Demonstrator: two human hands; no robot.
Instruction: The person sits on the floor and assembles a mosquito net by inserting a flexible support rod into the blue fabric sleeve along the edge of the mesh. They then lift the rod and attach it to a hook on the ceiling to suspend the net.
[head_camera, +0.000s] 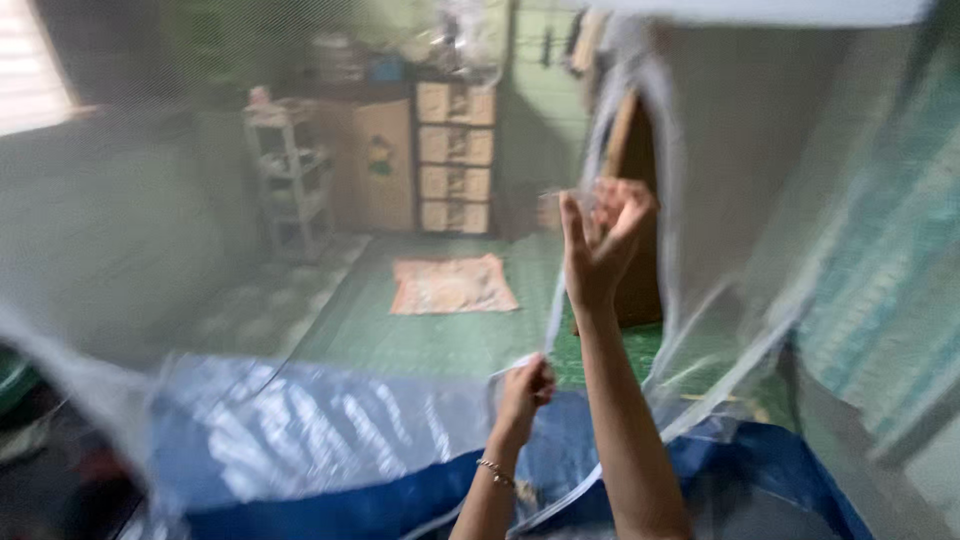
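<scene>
A sheer white mosquito net hangs in soft folds across the view. The right hand is raised, fingers curled around a bunched fold of mesh. The left hand, lower, pinches the net's hem shut. Below lies a glossy blue sheet; beyond, a green woven mat and a drawer cabinet.

Motion blur softens the whole view. The right hand is smeared, so its grip on the mosquito net cannot be read. Both forearms are cut by the bottom edge. Shelf contents are indistinct behind the mesh.
</scene>
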